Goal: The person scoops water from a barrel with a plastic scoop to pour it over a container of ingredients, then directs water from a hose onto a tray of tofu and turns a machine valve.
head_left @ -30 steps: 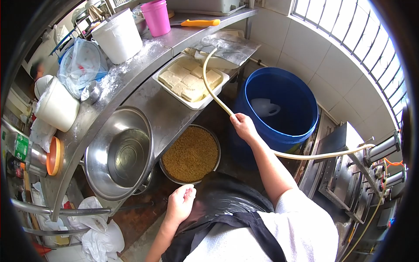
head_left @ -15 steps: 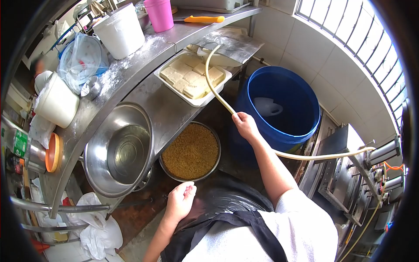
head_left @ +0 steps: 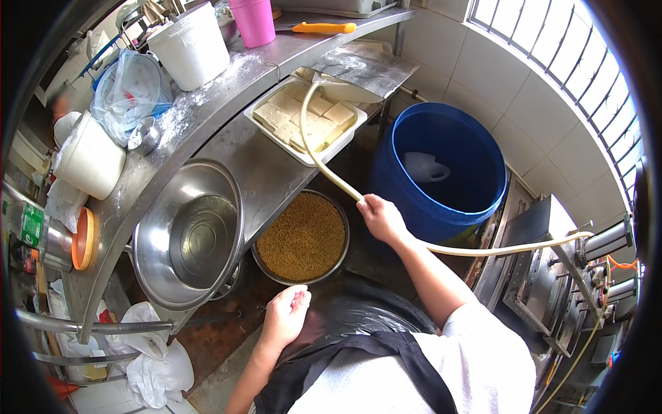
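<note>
The pale hose (head_left: 336, 179) arches from the right hand (head_left: 383, 221) toward 11 o'clock, its end over the white tray (head_left: 312, 162) of pale slabs (head_left: 284, 117), and runs toward 3 o'clock to the metal machinery (head_left: 605, 243). The right hand grasps it partway along; the left hand (head_left: 286, 317), toward 7 o'clock, is loosely closed with nothing visible in it. The hose looks light and springy, stiff enough to hold its curve, and perhaps slippery if wet; a grip nearer the tray would likely steady its end. The slabs look soft and fragile, best supported from below. The blue barrel (head_left: 410, 206) stands toward 2 o'clock of the right hand, the bowl (head_left: 347, 234) of grainy matter toward 8.
</note>
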A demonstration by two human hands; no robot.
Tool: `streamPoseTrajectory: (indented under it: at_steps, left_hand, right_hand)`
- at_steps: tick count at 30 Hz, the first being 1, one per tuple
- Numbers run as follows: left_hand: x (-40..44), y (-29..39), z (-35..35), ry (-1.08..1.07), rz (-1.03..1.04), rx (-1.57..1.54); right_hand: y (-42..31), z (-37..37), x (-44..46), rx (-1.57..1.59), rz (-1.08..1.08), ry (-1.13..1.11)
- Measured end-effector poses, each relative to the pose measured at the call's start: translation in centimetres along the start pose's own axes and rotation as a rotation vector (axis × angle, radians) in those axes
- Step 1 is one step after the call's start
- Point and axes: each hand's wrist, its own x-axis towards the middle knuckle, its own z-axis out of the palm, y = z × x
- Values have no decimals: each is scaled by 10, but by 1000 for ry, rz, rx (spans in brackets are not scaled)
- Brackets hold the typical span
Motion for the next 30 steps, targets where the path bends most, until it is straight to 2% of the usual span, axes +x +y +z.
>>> streamPoseTrajectory:
  at_steps: [4,30]
  left_hand:
    - [0,2,-1,-22,34,25]
    - [2,-4,0,-36,-2,-1]
  right_hand:
    - [-12,3,-21,-77,10,-77]
    - [5,18,-71,-31,42,-132]
